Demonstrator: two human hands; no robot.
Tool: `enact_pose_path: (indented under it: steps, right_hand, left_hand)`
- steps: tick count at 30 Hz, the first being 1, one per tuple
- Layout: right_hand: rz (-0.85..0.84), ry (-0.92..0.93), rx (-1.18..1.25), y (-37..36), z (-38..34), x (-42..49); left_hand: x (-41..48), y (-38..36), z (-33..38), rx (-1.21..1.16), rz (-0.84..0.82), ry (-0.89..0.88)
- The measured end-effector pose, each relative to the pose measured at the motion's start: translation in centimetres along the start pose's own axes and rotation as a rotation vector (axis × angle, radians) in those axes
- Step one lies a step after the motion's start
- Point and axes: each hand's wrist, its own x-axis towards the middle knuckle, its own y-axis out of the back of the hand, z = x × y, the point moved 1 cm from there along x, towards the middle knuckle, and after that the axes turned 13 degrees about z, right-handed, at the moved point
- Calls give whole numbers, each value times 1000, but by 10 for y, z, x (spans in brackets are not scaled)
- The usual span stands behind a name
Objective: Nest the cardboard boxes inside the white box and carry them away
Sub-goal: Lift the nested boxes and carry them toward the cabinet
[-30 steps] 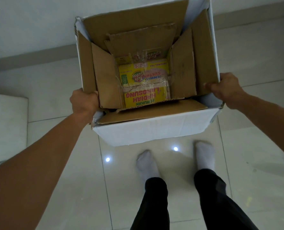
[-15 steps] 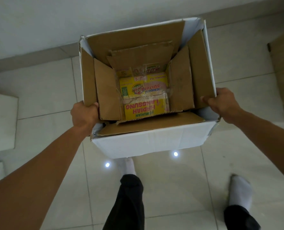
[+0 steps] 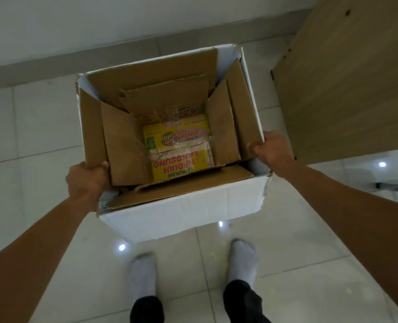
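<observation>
I hold the white box (image 3: 181, 213) up off the floor, open side toward me. My left hand (image 3: 87, 180) grips its left rim, fingers curled over the edge. My right hand (image 3: 272, 151) grips the right rim the same way. Inside sits a brown cardboard box (image 3: 123, 145) with its flaps standing up against the white walls. A smaller yellow printed box (image 3: 179, 148) lies nested at the bottom, partly covered by clear tape.
A wooden furniture panel (image 3: 347, 80) stands close at the right. The white wall (image 3: 123, 17) and its baseboard run along the back. My feet in white socks (image 3: 241, 259) stand on glossy white floor tiles (image 3: 30, 127) below the box.
I have walked and turned right with the box; the wooden panel has come much closer at the right, the white object at the left is gone from view, and both feet are side by side.
</observation>
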Motion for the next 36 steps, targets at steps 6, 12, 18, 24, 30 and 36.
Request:
enact_pose_path:
  steps: [6, 12, 18, 24, 30, 36]
  right_hand:
    - [34, -61, -31, 41, 54, 51]
    - [95, -76, 69, 72, 74, 95]
    - [244, 63, -125, 97, 65, 124]
    - [297, 143, -329, 108, 65, 128]
    - [323, 199, -378, 113, 61, 124]
    - [277, 157, -340, 117, 55, 124]
  left_hand:
    - [-48, -57, 37, -45, -35, -16]
    - [-67, -101, 90, -86, -25, -59]
    - [-71, -128, 135, -107, -43, -91]
    - [-74, -136, 154, -61, -68, -117]
    - [-84, -138, 161, -3, -121, -164]
    - [-80, -132, 160, 14, -223, -160]
